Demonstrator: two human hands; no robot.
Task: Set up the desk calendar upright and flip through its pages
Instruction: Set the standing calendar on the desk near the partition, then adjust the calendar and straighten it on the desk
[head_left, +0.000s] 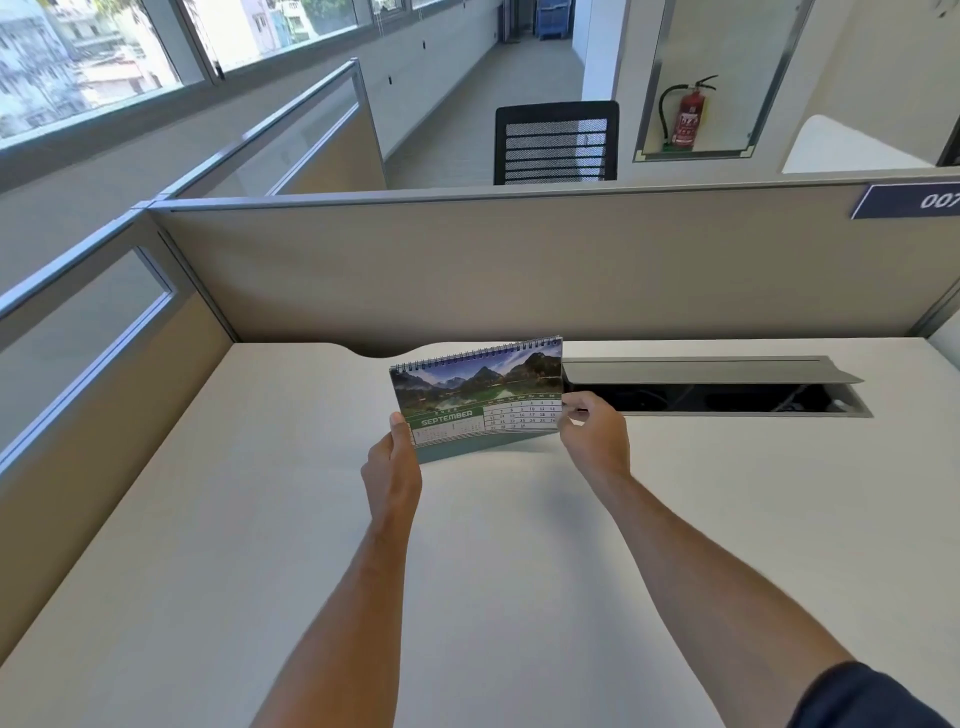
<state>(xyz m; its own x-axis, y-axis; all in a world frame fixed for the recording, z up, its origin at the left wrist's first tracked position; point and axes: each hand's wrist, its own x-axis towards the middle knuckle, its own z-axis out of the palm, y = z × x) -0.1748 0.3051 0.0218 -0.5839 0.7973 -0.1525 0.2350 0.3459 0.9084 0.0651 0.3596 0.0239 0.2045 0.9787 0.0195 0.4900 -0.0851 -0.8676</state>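
Head view: calendar (475, 392) between both hands' grip.

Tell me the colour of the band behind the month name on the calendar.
Green, with "SEPTEMBER" in pale lettering, on the calendar; head view.

I count one desk calendar (475, 392), spiral-bound along its top edge, with one page facing me, the September one. Two hands are on it: my left hand (393, 464) at its left edge and my right hand (592, 431) at its right edge. There is one desk (260, 519) under them, with one open cable tray (711, 385) set into its back edge and one curved notch beside that. Beyond the partition (519, 260) I count one black mesh chair (557, 143) and one red fire extinguisher (688, 115). One number plate (906, 200) sits at the partition's right end.
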